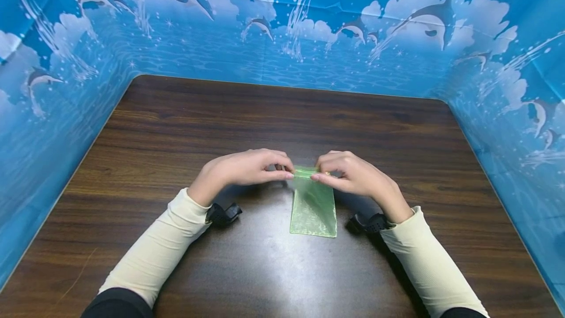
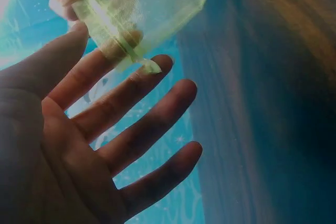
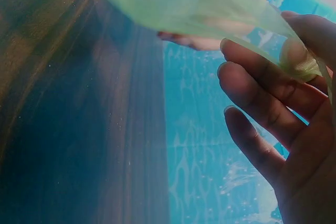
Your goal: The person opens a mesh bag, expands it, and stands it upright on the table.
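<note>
Nearest: cream sleeves [image 1: 159, 242], a black wrist camera [image 1: 224, 215] by each cuff. Between the forearms, the green bag [image 1: 313, 210], sheer, near the middle of the worktop [image 1: 185, 126], broad end toward the person; cannot tell whether that end touches the wood. At its far, gathered end, both hands. Left hand [image 1: 247, 167] pinches the left corner, thumb against index; wrist view shows the other fingers spread, a ribbon end [image 2: 151, 67] on the middle finger. Right hand [image 1: 353, 173] pinches the right corner, thumb and index closed on the fabric, remaining fingers loosely bent. Narrow gap between the two sets of fingertips. Wide bare wood off either forearm; side edges well apart from the elbows. Beyond the hands, a deep stretch of worktop to the far edge, then blue dolphin cloth [image 1: 265, 58] standing along three sides.
</note>
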The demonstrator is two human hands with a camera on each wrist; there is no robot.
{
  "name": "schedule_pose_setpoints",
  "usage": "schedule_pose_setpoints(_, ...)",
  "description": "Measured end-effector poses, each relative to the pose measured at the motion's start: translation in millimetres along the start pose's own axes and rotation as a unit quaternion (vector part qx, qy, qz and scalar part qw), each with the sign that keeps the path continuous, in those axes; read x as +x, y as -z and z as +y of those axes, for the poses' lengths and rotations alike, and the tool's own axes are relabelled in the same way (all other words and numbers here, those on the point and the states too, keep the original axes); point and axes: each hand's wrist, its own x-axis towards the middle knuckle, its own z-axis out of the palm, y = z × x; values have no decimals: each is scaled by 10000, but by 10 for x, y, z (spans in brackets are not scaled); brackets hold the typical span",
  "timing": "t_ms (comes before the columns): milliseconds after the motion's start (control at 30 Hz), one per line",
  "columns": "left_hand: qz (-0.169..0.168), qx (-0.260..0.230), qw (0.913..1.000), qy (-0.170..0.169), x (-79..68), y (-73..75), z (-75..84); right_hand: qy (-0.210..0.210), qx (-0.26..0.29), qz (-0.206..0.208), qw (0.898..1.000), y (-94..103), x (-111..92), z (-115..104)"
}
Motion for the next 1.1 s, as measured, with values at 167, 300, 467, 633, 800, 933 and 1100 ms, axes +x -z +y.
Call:
schedule_pose_setpoints(167, -177, -59, 9993, 312, 3, -22, -10, 3, 85, 19, 10000, -1, 2, -7)
schedule_pose_setpoints(300, -192, -139, 9989, 408, 0, -28, -2, -31, 218, 23, 9998, -15, -7, -4)
schedule_pose_setpoints(467, -98, -30, 9997, 229, 7, -33, 3, -5, 355, -15, 9994, -30, -6, -9)
schedule_pose_setpoints(633, 61, 138, 9997, -188, 25, -33, -12, -110, 292, 95, 9995, -9, -1, -18)
schedule_pose_setpoints(800, 713, 347, 9958, -453, 20, -9, 3, -864, 124, 644, 9941, -7, -17, 23)
schedule_pose_setpoints(933, 1688, 469, 9839, -363, 16, 30, 32, -1549, 372, 1376, 9776, -5, -32, 61)
schedule_pose_setpoints(1100, 2679, 166, 9632, -146, 17, 64, 29, -2146, 984, 1506, 9600, 7, -28, 95)
